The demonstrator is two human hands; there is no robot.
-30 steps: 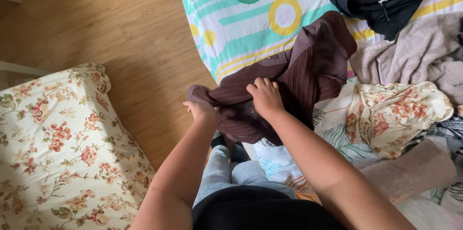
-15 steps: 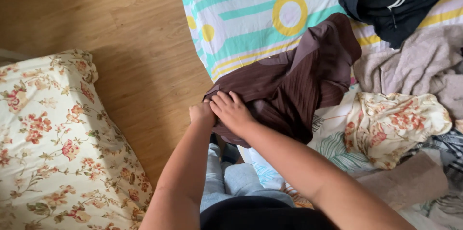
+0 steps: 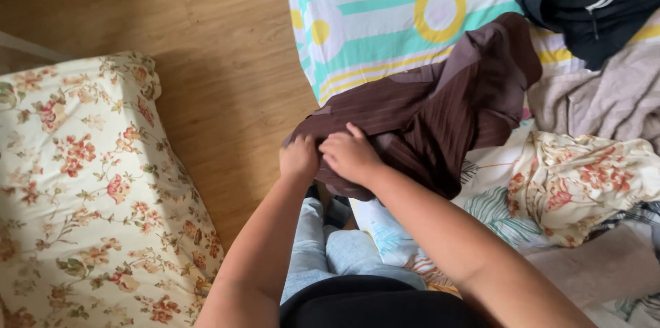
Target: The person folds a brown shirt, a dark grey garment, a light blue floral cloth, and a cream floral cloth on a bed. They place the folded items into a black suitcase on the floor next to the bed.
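Both hands meet at the edge of a brown shirt point(image 3: 440, 108) on the bed point(image 3: 357, 32): left hand point(image 3: 299, 158) and right hand point(image 3: 352, 156), each grip clamped on the cloth.

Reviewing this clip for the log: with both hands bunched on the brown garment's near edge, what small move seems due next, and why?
Probably draw the left hand and right hand apart along the brown garment: they sit side by side gripping one crumpled corner, and the cloth lies wrinkled over the striped bedsheet.

Bare forearms with no sleeves in sight, black top at the waist, light blue-grey trousers (slightly creased)
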